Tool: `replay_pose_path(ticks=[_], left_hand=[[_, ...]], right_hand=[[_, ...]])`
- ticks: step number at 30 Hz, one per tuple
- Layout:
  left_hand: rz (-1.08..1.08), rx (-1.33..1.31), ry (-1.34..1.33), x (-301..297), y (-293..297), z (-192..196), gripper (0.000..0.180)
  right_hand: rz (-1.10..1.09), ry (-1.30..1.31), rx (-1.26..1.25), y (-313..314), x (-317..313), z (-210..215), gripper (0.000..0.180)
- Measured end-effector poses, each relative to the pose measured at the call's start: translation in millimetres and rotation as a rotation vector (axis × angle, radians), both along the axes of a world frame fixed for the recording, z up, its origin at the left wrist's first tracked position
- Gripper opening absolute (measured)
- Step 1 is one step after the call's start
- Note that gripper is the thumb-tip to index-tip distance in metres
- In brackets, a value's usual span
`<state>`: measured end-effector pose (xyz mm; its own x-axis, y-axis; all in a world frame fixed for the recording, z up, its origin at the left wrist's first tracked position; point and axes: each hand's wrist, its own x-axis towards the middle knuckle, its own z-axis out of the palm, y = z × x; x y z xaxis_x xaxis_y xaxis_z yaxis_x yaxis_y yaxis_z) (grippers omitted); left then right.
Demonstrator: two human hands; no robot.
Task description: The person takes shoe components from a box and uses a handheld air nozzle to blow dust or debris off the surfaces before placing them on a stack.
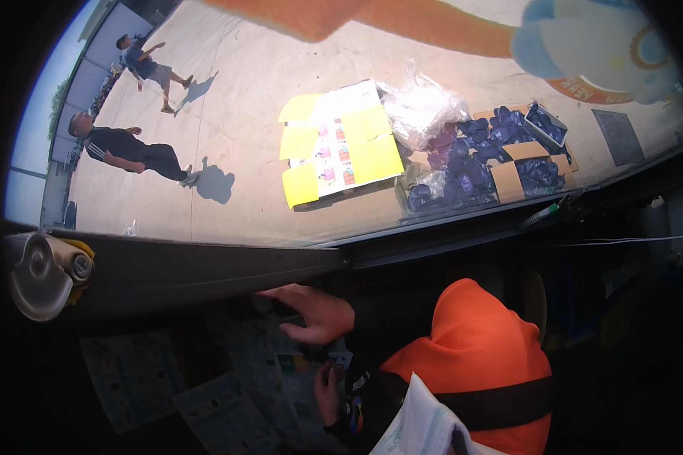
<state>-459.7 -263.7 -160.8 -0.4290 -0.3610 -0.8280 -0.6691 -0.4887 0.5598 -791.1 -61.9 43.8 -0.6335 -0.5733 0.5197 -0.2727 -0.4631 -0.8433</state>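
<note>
My right hand [320, 312] reaches in below a dark frame edge, thumb spread from the stretched fingers. Some fingertips reach that edge and are hard to see. No object shows in it. My left hand [328, 394], lower down, has its fingers bent together beside a small dark item [319, 353]; whether it grips this is too dim to tell. Close by lies a small colourful printed piece [340, 359]. Under and beside both hands are pale printed sheets [133, 371] in deep shadow. An orange garment with a black band [482, 341] fills the space to the right, next to white cloth [421, 421].
Beyond the dark frame [197, 265] is sunlit paving. It holds a yellow-and-white printed board [345, 144], clear plastic wrap [425, 114], a cardboard box [508, 182] and dark bundles [470, 163]. Two people [133, 150] walk there. A metal fitting [42, 273] sits far left; a blurred orange-and-blue shape [577, 45] crosses the top.
</note>
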Motion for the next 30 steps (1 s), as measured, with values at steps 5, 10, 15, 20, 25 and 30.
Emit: replay_pose_path(ticks=[5,10,15,20,25,30], left_hand=[[-0.233,-0.222,0.17,-21,29,44,0.031],[-0.248,-0.246,0.175,-17,26,36,0.031],[-0.208,-0.226,0.124,-22,29,40,0.031],[-0.255,-0.264,0.185,-45,52,79,0.032],[-0.328,-0.257,0.258,-30,34,62,0.032],[-0.343,-0.343,0.264,-45,43,79,0.032]], right_hand=[[-0.007,-0.006,0.008,1,-2,-1,0.084],[-0.128,0.079,-0.013,-3,-1,0,0.072],[-0.071,0.054,-0.021,-1,-2,-3,0.077],[0.019,-0.012,0.002,1,-4,-7,0.083],[-0.145,0.102,-0.055,-5,-1,-3,0.072],[-0.134,0.102,-0.008,-1,-2,-5,0.071]])
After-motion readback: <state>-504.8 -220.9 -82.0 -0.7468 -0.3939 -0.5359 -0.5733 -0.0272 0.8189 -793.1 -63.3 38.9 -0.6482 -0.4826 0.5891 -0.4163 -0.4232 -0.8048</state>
